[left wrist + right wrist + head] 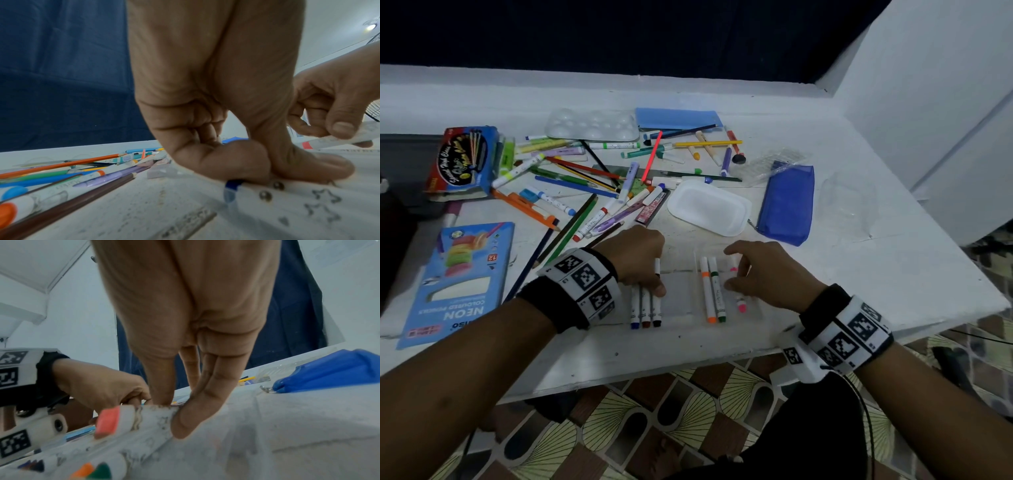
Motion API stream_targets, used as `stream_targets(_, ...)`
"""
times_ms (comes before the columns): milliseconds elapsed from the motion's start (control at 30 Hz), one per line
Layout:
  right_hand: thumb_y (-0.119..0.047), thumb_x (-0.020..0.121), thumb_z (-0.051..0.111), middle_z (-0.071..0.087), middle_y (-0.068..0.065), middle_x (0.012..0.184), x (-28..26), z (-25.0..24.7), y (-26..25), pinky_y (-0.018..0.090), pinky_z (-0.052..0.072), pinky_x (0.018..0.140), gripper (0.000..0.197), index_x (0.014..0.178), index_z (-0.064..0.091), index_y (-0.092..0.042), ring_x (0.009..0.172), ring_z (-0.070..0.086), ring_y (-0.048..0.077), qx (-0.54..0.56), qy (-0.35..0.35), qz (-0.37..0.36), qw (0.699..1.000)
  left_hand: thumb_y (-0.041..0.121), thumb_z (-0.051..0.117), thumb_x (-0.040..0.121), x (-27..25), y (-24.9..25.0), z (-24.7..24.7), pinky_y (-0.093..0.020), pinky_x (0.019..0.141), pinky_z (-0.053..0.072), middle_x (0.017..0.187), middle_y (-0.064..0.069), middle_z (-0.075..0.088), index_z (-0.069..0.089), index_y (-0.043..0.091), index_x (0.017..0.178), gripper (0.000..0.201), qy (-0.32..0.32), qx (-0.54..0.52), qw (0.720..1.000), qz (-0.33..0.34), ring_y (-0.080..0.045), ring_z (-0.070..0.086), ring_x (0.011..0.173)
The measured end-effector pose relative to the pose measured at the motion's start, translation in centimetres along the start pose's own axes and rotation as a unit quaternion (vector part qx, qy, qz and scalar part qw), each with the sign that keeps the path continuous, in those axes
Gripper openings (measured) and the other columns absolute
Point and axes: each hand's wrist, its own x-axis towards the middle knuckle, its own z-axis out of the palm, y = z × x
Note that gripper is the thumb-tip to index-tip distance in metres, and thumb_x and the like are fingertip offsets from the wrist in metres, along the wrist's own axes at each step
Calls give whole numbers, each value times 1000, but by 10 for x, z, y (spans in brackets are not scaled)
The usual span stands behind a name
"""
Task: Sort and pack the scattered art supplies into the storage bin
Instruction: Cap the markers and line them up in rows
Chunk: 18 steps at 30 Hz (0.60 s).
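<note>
Lining up white-barrelled markers, the left hand point(637, 260) has its fingers curled down onto a blue, brown and black-capped trio point(645, 308) near the white surface's point(859, 212) front edge. The right hand point(763, 274) pinches a pink-capped marker point(740, 301) between thumb and fingertips, just beside the orange and green pair point(713, 294). Best to lay it parallel, caps level, then gather all in one bundle. Which container is the storage bin I cannot tell.
</note>
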Motion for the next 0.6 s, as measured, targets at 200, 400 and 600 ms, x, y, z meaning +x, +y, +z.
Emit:
stream_targets(200, -26, 87, 73, 62, -6, 86, 4, 4, -4, 13, 49, 60, 40, 121, 61, -9, 59, 60, 4, -4, -23, -12, 1000, 46, 86, 63, 0, -1, -1, -26, 52, 34, 92, 0, 49, 45, 21, 89, 55, -1, -13, 1000, -5, -11, 47, 70)
stream_targets(400, -32, 82, 77, 59, -3, 108, 6, -2, 2, 20, 45, 79, 49, 125, 61, -15, 87, 51, 9, -64, -47, -42, 996, 45, 85, 65, -3, 1, -3, -24, 51, 32, 91, 0, 49, 46, 19, 93, 54, -3, -18, 1000, -8, -7, 44, 65)
stream_targets(600, -29, 81, 78, 53, 3, 129, 6, 1, 6, 21, 41, 87, 60, 135, 54, -16, 95, 47, 9, -58, -35, -32, 997, 46, 85, 65, -4, 0, -2, -25, 51, 30, 85, 4, 44, 45, 20, 92, 55, 1, -21, 1000, -6, -8, 44, 68)
